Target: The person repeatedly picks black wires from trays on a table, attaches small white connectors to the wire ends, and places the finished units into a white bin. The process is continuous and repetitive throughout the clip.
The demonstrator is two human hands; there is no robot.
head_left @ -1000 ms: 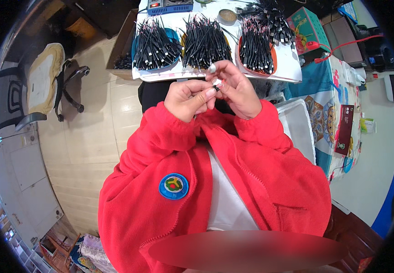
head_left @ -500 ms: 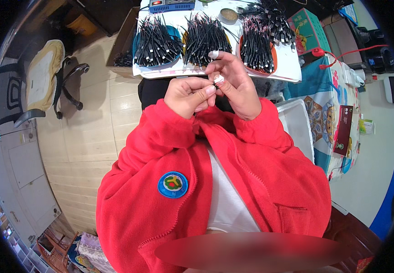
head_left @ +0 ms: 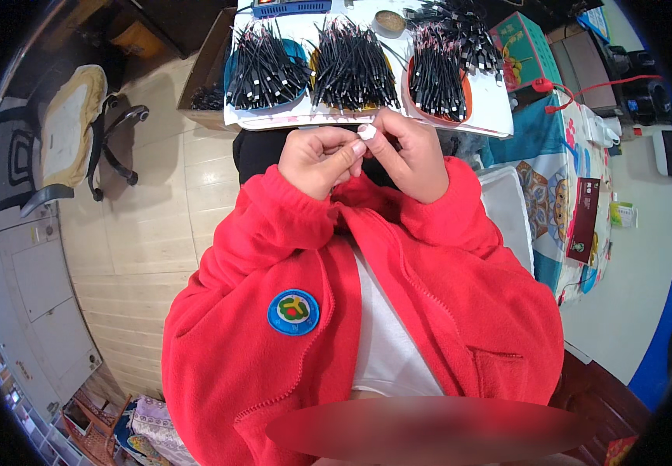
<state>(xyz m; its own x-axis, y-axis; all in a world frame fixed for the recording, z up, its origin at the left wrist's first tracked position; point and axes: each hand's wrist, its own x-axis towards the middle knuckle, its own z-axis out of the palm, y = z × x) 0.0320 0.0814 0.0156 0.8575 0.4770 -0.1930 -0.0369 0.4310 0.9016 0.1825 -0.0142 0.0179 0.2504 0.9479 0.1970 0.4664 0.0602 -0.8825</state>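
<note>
Both hands up close together just in front of the white work tray (head_left: 499, 116), near its front edge. Left hand (head_left: 319, 159) curled almost closed, fingers folded in, thumb and forefinger pinched toward the right hand. Right hand (head_left: 409, 155) also mostly closed, fingertips pinching a small white piece (head_left: 367, 132) held between the two hands; left fingertips touch it too. What the white piece is, hard to make out, too small, partly covered by fingers. Any cable running from it is not visible. Red fleece sleeves cover both wrists. On the tray behind the hands: three heaps of short black cables, left heap (head_left: 262, 66) on a blue dish, middle heap (head_left: 355, 66), right heap (head_left: 437, 74) on an orange dish, plus a looser pile (head_left: 464, 31) at the far right back. Small round tin (head_left: 388, 23) at the tray's back edge. Green box (head_left: 526, 50) right of the tray. Office chair (head_left: 56, 147) well off to the left on the floor. Tray top edge cut off by the frame; the lower frame is blurred out.
</note>
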